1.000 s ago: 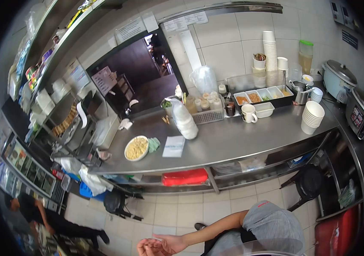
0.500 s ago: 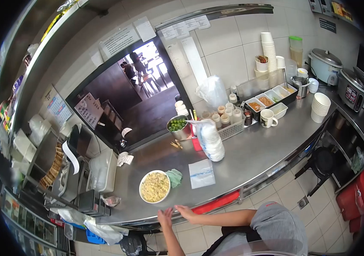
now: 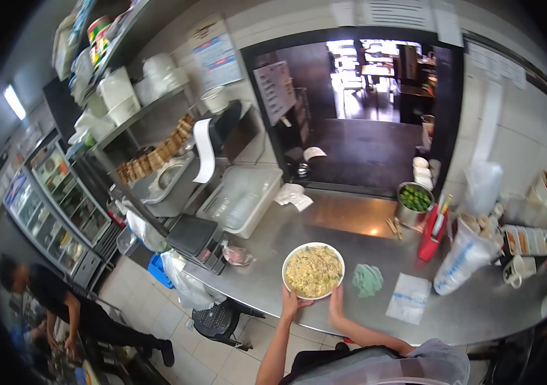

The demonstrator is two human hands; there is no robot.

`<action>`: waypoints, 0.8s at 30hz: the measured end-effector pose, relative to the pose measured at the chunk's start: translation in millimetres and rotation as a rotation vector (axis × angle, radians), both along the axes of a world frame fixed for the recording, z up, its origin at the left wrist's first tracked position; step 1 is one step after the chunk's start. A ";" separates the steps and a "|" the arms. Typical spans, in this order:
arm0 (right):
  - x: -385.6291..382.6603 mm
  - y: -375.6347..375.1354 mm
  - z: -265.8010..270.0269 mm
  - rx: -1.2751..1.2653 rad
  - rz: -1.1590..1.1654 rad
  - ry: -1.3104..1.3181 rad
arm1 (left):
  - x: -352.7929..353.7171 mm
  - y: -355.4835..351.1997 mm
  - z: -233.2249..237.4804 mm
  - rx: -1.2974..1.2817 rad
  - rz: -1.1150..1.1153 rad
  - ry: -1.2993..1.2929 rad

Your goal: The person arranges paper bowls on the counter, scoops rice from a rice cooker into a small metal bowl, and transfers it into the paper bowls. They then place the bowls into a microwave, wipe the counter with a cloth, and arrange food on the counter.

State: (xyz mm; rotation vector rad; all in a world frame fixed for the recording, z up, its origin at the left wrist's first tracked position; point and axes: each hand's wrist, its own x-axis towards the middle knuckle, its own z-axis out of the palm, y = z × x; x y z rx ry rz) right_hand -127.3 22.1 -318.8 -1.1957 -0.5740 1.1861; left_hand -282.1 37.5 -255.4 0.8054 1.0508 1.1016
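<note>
Because it is filled close to the rim, the bowl could shed grains if tipped. Position: on or just above the steel counter, near its front edge; base contact cannot be told.

Left hand: partly open, curved to the bowl's near left side, thumb by the rim; a thumb slipping inward could touch the food.

Right hand: partly open, set against the near right side; fingers partly hidden. Uneven pressure between the hands could tilt the bowl.

Green cloth: crumpled, just right of the bowl; a sideways slide could snag it.

White packet: flat, beyond the cloth.

Small plastic bag: left of the bowl, apart.

Black stool: below the front edge, left; a step that way could catch its legs.
</note>
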 end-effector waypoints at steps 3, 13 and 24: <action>2.5 57.3 13.9 0.036 -0.042 0.024 | -46.4 31.5 13.7 -0.056 -0.175 0.105; 30.4 215.5 78.1 0.143 0.278 0.065 | -132.0 184.2 77.6 -0.082 -0.794 0.485; 18.4 153.3 127.5 0.259 -0.184 0.072 | -295.3 491.2 287.1 0.592 0.765 -0.599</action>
